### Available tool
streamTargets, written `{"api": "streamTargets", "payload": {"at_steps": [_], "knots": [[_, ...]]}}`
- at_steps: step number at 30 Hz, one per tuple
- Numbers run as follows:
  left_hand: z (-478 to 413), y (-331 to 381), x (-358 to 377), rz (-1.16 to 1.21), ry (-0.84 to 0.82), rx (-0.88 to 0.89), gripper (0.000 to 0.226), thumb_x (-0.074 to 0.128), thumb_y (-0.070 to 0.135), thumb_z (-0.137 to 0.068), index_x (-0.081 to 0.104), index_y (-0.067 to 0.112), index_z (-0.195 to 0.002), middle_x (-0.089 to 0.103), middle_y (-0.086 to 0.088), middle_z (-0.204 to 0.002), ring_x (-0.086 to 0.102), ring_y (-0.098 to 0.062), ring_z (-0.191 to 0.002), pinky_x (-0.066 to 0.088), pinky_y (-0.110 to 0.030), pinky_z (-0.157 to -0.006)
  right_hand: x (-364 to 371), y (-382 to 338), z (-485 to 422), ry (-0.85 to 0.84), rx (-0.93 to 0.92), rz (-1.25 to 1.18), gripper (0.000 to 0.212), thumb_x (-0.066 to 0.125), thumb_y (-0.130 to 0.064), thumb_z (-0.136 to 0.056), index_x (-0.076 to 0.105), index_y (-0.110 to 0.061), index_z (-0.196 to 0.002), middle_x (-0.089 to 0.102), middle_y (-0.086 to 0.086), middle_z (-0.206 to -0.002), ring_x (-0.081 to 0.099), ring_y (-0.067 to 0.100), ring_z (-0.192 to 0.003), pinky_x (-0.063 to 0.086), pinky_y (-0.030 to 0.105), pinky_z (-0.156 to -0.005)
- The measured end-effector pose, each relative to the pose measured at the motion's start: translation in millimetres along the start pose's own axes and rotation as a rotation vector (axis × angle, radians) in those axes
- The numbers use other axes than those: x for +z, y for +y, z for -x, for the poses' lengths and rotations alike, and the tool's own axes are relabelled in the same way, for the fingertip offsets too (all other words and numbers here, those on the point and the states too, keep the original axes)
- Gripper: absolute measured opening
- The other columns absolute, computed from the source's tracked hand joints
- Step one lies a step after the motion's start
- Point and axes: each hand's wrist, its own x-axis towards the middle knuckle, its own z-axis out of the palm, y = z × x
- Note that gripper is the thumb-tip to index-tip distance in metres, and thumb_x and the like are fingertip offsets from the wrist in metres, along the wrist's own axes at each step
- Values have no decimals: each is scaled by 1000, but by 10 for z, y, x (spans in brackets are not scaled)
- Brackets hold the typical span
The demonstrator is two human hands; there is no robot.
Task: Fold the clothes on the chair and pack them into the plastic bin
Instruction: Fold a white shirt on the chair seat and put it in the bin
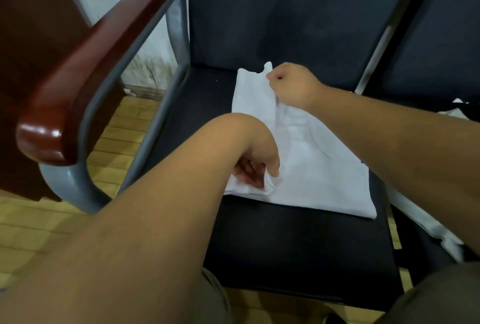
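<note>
Both forearms stretch out over my knees to a white garment (311, 167) lying flat on the chair seat (285, 245).
My left hand (255, 171) curls its fingers (249, 170) round a bunched bit of the near edge, and my right hand (291, 84) pinches the far edge beside a strap-like tip. I judge the cloth thin, soft, light and limp, best held at two edges so it cannot sag. The seat is dark matte padding and the armrest (85, 71) glossy reddish wood. No plastic bin shows.
</note>
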Motion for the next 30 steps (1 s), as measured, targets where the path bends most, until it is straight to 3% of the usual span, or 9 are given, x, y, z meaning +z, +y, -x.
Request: {"api": "streamTargets", "payload": {"at_steps": [2, 5, 8, 12, 14, 17, 22, 26, 30], "knots": [[-50, 31, 47, -28, -27, -22, 26, 77, 26, -98, 68, 4, -109, 77, -8, -100, 80, -22, -86, 63, -41, -92, 8, 88, 92, -37, -11, -77, 31, 52, -21, -102, 74, -20, -124, 61, -9, -132, 64, 14, -110, 54, 26, -91], [-90, 62, 62, -62, -50, -53, 32, 72, 34, -101, 67, 5, -114, 76, -11, -111, 79, -23, -91, 63, -41, -93, 21, 225, 111, -32, 6, -174, 36, 52, -16, -102, 70, -23, -132, 59, -10, -139, 62, 14, -114, 51, 15, -80], [-96, 116, 55, -83, -51, -68, 31, 70, 32, -102, 68, 4, -114, 78, -11, -109, 79, -23, -87, 65, -37, -85, -65, 324, 74, -9, -3, -220, 39, 47, -10, -100, 71, -12, -131, 66, 5, -136, 68, 26, -112, 60, 33, -87], [-99, 238, 92, -159, 15, -2, 26, 73, 30, -101, 72, 6, -109, 82, -6, -96, 80, -20, -84, 65, -34, -76, -340, 456, 75, 61, 74, -316, 41, 46, -10, -103, 74, -26, -130, 66, -8, -128, 65, 12, -109, 53, 22, -89], [-88, 336, 162, -207, 58, 78, 23, 74, 29, -100, 72, 8, -108, 81, -4, -94, 80, -18, -83, 64, -34, -76, -471, 601, 79, 94, 97, -298, 38, 47, -10, -104, 77, -25, -123, 67, -6, -131, 63, 15, -117, 52, 27, -100], [-58, 525, 321, -309, 94, 229, 20, 72, 27, -100, 71, 10, -111, 79, -1, -100, 78, -17, -90, 63, -32, -78, -620, 886, 133, 124, 124, -220, 34, 48, -13, -106, 79, -23, -116, 69, -4, -127, 62, 16, -113, 52, 28, -97], [-79, 837, 629, -405, 113, 469, 14, 75, 26, -97, 73, 28, -110, 72, 10, -94, 71, -6, -87, 55, -26, -75, -792, 1363, 211, 75, 118, -2, 35, 56, -13, -102, 71, -22, -132, 65, 3, -136, 61, 24, -123, 50, 31, -105], [-168, 1045, 907, -484, 47, 616, 32, 73, 18, -96, 70, 37, -121, 59, 17, -102, 60, -9, -95, 50, -27, -82, -833, 1643, 250, -27, 106, 121, 55, 59, -13, -97, 56, -27, -151, 51, 8, -149, 55, 30, -131, 46, 29, -99], [-225, 1116, 1129, -691, -36, 646, 48, 70, 16, -93, 64, 40, -134, 50, 20, -95, 56, -14, -100, 53, -33, -88, -813, 1770, 226, -13, 44, 150, 46, 64, -16, -99, 63, -25, -143, 53, 5, -144, 56, 27, -129, 45, 30, -105]]}}
